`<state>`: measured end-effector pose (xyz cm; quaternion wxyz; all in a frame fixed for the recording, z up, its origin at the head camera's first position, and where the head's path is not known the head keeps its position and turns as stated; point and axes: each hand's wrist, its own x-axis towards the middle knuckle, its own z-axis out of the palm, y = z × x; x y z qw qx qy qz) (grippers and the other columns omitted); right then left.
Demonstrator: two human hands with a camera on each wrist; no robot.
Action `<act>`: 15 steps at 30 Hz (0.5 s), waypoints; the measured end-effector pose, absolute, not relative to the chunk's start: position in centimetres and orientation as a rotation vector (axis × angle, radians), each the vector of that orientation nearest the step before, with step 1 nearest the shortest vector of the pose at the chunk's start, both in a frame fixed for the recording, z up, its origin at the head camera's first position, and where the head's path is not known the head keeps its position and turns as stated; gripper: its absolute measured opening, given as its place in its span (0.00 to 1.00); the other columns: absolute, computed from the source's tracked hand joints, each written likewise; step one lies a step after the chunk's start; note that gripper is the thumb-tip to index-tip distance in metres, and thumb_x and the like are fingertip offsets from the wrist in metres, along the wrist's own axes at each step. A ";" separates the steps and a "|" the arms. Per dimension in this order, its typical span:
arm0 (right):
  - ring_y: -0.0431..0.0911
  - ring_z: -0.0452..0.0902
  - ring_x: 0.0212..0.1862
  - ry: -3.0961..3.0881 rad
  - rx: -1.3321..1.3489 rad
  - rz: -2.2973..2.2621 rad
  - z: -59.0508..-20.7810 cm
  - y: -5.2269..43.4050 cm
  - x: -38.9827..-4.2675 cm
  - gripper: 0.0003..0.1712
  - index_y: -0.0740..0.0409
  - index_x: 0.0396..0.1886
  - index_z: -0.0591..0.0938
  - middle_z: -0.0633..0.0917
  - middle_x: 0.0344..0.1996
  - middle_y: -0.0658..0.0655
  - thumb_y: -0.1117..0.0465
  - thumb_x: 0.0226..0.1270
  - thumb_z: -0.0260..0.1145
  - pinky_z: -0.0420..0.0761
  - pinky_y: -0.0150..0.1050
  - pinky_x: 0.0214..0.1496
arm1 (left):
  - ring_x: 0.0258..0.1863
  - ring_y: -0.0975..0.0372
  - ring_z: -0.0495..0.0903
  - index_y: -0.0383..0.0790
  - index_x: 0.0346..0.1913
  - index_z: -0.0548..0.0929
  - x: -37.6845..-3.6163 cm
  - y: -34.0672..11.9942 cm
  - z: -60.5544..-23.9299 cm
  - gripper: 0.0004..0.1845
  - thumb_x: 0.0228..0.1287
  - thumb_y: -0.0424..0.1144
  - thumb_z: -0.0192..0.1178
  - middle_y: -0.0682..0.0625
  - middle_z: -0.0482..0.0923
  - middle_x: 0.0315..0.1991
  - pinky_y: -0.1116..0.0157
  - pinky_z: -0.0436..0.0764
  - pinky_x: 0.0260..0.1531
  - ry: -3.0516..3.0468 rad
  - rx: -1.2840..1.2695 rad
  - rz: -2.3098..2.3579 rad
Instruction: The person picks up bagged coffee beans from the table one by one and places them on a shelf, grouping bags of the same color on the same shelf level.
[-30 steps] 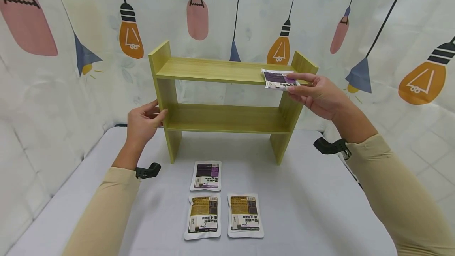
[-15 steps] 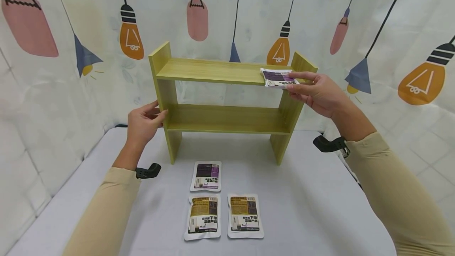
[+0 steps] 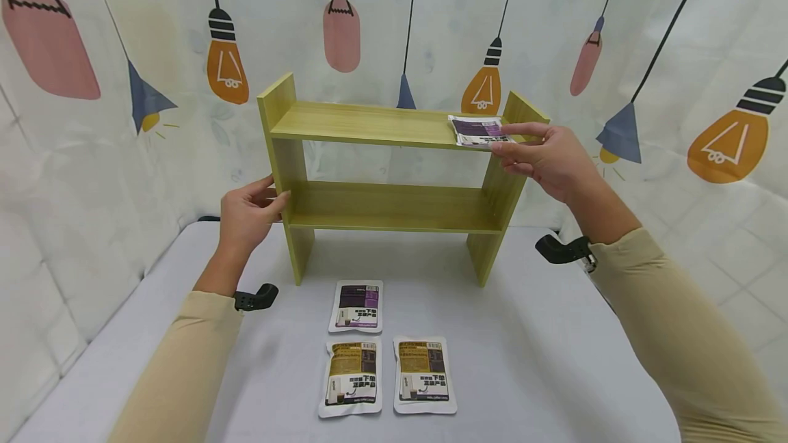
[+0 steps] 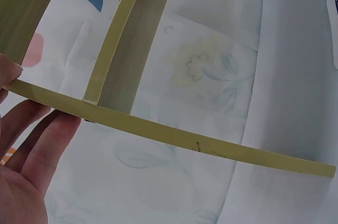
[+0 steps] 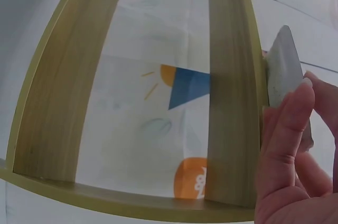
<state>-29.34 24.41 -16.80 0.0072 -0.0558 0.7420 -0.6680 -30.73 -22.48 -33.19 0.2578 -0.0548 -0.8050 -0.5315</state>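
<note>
A yellow-green wooden shelf with two boards stands on the table. My left hand grips its left side panel, the thumb on the front edge and the fingers behind; the left wrist view shows this panel edge between thumb and fingers. At the right end of the top board, my right hand pinches a white pouch with a purple and black label. The pouch overlaps the board's front edge in the head view. From the right wrist, the pouch shows its plain side, tilted beside the top board.
On the white-covered table lie a purple-labelled pouch and, in front of it, two brown-labelled pouches, one left and one right. A patterned curtain hangs close behind the shelf.
My right hand has moved slightly left and inward with the pouch, which now sits a little further over the top board. The left hand, shelf and pouches on the table stay put.
</note>
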 end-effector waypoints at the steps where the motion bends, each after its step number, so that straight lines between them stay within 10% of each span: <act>1: 0.44 0.85 0.35 2.337 -0.172 -2.085 -16.8 24.4 -29.3 0.43 0.58 0.70 0.77 0.85 0.49 0.53 0.55 0.54 0.81 0.87 0.28 0.41 | 0.31 0.79 0.83 0.50 0.70 0.78 -30.7 -22.5 -33.2 0.28 0.68 0.45 0.68 0.32 0.85 0.52 0.76 0.85 0.30 -2.185 -0.147 -1.442; 15: 0.44 0.85 0.34 2.462 -0.159 -2.024 -16.8 24.2 -29.7 0.36 0.60 0.63 0.82 0.89 0.41 0.52 0.52 0.56 0.80 0.87 0.29 0.40 | 0.31 0.79 0.83 0.50 0.70 0.78 -30.9 -22.5 -33.3 0.28 0.68 0.46 0.68 0.33 0.86 0.52 0.76 0.86 0.30 -2.178 -0.154 -1.432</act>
